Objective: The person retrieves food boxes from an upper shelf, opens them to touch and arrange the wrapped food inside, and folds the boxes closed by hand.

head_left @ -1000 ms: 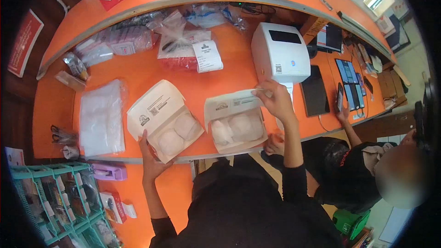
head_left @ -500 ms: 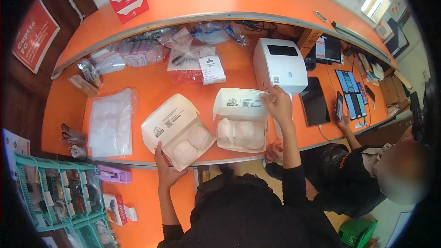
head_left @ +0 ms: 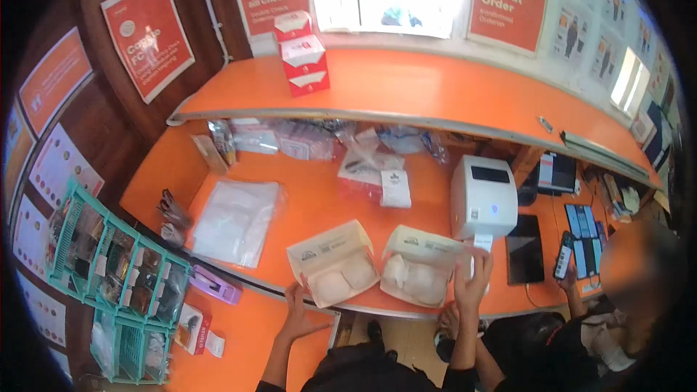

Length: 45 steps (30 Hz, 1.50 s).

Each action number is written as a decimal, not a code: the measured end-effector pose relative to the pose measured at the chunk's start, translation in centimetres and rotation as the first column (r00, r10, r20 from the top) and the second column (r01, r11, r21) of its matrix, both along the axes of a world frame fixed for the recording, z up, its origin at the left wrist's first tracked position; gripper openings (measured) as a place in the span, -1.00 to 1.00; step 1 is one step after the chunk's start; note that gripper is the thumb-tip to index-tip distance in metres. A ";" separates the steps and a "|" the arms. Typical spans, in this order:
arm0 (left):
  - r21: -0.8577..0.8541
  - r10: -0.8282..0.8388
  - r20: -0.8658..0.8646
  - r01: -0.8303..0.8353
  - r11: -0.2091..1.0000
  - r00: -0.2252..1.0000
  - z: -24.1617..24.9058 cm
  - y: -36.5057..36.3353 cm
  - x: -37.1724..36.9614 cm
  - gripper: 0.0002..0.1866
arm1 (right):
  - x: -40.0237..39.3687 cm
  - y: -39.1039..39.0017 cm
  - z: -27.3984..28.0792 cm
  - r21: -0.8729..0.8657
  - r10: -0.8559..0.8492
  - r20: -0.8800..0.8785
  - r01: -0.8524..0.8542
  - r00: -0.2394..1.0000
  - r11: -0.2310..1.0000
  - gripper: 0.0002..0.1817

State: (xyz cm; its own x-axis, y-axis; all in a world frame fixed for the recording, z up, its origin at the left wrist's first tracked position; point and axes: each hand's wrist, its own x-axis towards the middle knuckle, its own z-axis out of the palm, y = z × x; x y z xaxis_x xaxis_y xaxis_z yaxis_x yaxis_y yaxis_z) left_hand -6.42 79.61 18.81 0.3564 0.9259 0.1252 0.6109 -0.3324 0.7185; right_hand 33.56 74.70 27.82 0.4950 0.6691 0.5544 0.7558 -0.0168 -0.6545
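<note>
Two open food boxes sit lower centre of frame on the orange counter point(head_left: 319, 203), both w/ wrapped buns inside. Left hand point(head_left: 296, 312) rests fingers spread, grip apart, at the near edge of the left box point(head_left: 332, 263). Right hand point(head_left: 472, 276) is up by the lid of the right box point(head_left: 421, 267); can't tell if its grip is closed on it. Risks, IMO: both boxes sit near the counter's front edge, so a hard nudge could tip one off; lid could crush the buns; label printer point(head_left: 484, 198) just right could get bumped.
</note>
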 end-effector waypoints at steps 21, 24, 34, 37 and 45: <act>0.627 0.407 0.328 -0.519 0.581 0.852 27.6 31.7 14.4 0.01 | -8.4 -6.9 -0.5 0.094 0.282 0.047 -0.285 0.958 0.954 -0.87; 0.580 0.627 0.298 -0.658 0.480 0.720 28.0 39.8 18.3 0.19 | -8.3 -6.6 0.2 0.084 0.199 0.067 -0.204 0.978 0.975 -0.87; 0.387 0.681 0.512 -0.849 0.360 0.523 29.0 40.3 19.0 0.01 | -3.0 -8.2 -2.0 0.239 0.110 0.235 -0.167 0.966 0.957 -0.91; 0.549 0.291 0.625 -0.672 0.496 0.725 28.4 34.9 16.0 0.00 | -5.4 -8.5 -1.9 0.155 0.130 0.076 -0.140 0.989 0.978 -0.85; 0.420 -0.480 0.544 0.272 0.866 0.688 22.1 11.5 9.7 0.12 | -6.1 -5.6 12.4 0.207 0.206 0.020 -0.206 0.978 0.956 -0.75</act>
State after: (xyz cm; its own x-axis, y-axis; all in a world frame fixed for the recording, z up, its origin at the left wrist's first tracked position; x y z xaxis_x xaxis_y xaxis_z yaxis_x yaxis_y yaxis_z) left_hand 3.26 91.12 40.88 0.4129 0.6130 0.6736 -0.1530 -0.6824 0.7148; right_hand 27.49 69.15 40.24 0.3594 0.6274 0.6908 0.7277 0.2750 -0.6284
